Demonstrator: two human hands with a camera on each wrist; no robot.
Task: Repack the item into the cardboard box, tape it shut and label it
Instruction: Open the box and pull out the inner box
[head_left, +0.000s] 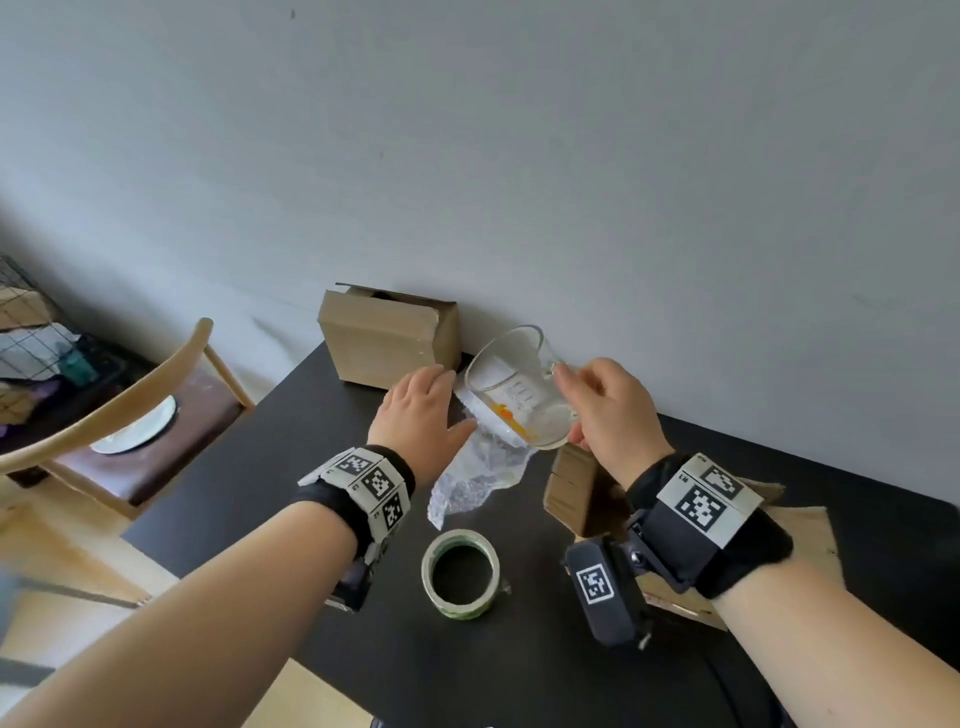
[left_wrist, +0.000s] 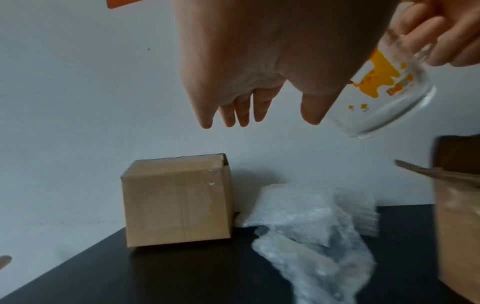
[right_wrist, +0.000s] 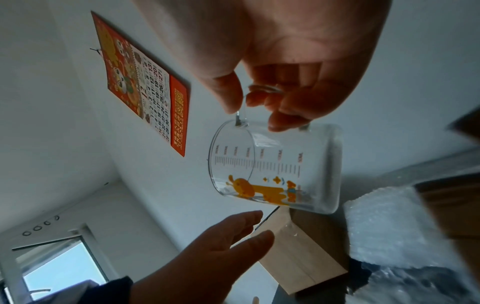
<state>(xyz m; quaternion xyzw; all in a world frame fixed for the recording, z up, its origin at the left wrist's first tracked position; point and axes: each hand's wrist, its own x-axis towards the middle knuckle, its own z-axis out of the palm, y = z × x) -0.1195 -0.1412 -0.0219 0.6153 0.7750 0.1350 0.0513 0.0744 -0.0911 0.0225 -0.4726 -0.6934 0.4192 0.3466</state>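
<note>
Right grip curls round the handle of a tilted glass mug, held above the bench. Left grip, fingers spread and holding nothing, hovers beside it over bubble wrap. A box stands beyond.

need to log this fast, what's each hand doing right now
Left hand: open, fingers straight, holding nothing.
Right hand: grips the handle of the glass measuring cup, lifted and tilted.

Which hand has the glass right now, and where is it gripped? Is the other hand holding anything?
The right hand holds the glass measuring cup by its handle, tilted above the table. The left hand is open and holds nothing, hovering near the bubble wrap.
</note>
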